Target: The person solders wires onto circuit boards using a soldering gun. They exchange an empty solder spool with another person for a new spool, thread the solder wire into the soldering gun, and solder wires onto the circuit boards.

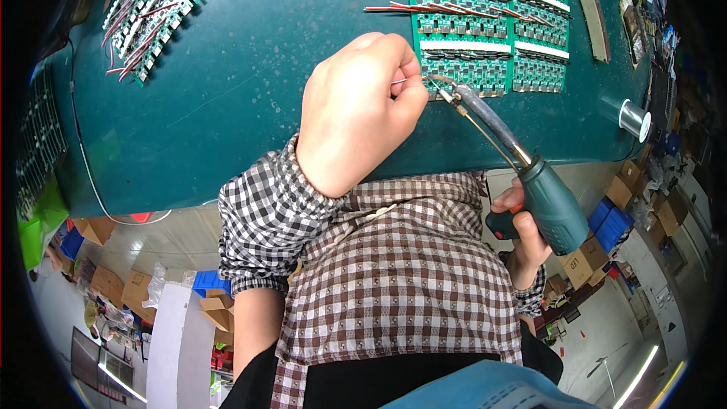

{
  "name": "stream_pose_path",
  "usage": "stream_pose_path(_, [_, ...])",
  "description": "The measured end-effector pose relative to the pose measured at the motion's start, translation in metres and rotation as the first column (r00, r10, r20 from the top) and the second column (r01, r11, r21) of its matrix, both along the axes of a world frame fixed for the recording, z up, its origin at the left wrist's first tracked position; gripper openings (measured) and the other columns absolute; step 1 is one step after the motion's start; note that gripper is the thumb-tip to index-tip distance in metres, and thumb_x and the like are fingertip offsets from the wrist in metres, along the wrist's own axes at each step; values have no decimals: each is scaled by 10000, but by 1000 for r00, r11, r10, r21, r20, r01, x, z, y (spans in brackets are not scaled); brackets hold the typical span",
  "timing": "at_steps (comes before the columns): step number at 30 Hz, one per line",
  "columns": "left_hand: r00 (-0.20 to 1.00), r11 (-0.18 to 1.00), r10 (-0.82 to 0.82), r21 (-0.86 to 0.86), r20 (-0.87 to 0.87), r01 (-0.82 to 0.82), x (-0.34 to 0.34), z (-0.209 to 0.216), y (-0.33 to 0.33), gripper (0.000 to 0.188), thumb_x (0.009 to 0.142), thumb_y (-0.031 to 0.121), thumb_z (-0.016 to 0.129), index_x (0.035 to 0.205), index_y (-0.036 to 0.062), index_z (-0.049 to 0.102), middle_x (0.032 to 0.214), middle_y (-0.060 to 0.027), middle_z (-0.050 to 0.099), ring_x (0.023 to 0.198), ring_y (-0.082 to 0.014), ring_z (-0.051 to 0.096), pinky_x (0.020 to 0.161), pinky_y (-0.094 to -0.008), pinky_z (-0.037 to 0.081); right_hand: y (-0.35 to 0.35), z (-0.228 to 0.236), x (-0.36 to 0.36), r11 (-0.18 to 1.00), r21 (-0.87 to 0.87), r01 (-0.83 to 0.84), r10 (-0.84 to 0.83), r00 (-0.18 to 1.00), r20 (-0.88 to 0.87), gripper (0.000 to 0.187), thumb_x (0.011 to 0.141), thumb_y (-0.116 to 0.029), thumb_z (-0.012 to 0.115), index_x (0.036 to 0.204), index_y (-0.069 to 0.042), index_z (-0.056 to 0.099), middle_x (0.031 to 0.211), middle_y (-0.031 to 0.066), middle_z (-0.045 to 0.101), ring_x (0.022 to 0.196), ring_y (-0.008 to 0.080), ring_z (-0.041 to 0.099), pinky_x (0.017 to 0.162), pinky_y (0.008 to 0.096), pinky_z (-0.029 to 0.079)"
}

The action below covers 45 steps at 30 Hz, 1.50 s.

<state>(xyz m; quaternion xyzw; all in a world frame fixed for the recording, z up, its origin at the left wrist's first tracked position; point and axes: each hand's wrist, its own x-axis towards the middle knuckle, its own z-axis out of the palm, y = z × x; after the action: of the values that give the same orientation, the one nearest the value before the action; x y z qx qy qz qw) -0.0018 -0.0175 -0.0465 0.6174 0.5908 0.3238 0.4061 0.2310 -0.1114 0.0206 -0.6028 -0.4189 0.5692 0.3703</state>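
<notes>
My left hand is closed in a pinch on a thin wire, beside the near left corner of a green circuit board panel. White connector strips and bundles of red, white and black wires lie across that panel. My right hand grips a dark green soldering gun by its handle. The gun's metal barrel slants up and left, with a thin feed tube alongside it. Its bent tip meets the panel's near edge, right by my left fingertips. How exactly the wire end sits at the tip is too small to tell.
A second wired circuit board panel lies at the far left of the green table. A solder spool stands near the right edge. A curved strip lies right of the large panel. Cardboard boxes stand on the floor.
</notes>
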Motion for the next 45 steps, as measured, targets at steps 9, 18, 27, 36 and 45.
stream_pose_path(9, [1000, 1000, 4, 12, -13, -4, 1, 0, 0, 66, 708, 19, 611, 762, 0, 578, 693, -52, 549, 585, -108, 522, 547, -231, 443, -1, -2, 1, 998, 10, -62, 61, 989, 131, 530, 788, -265, 651, 1113, 121, 490, 817, 123, 589, 738, 240, 595, 683, 351, 496])
stream_pose_path(18, [1000, 1000, 17, 17, -8, -17, 2, 0, 0, 65, 708, 22, 614, 757, 1, 577, 680, -53, 544, 576, -112, 515, 537, -235, 436, -2, 0, 0, 999, 52, -3, -4, 992, 130, 539, 782, -271, 661, 1112, 120, 491, 807, 126, 582, 735, 245, 599, 660, 352, 513])
stream_pose_path(27, [1000, 999, 20, 42, -10, -19, 2, -1, 0, 63, 697, 15, 612, 744, 10, 571, 671, -45, 539, 568, -112, 509, 530, -236, 431, -3, 2, 3, 999, 44, 23, -25, 999, 46, 321, 781, -184, 695, 969, 47, 577, 855, 119, 598, 794, 234, 609, 739, 365, 503])
stream_pose_path(36, [998, 997, 41, 64, -54, -37, 4, -1, -4, 72, 693, 17, 630, 742, 20, 578, 664, -40, 550, 568, -116, 521, 530, -240, 434, -6, -1, 1, 999, 51, 7, -13, 994, 110, 532, 784, -273, 664, 1108, 115, 497, 814, 117, 578, 737, 239, 597, 648, 343, 513])
stream_pose_path(45, [995, 994, 74, 89, -71, -68, 7, -3, -7, 85, 700, 17, 646, 738, 24, 570, 676, -36, 557, 569, -110, 530, 512, -232, 430, -5, 0, 0, 999, 20, 43, -43, 999, -16, 283, 776, -148, 698, 955, 33, 576, 861, 117, 593, 787, 224, 603, 736, 355, 504])
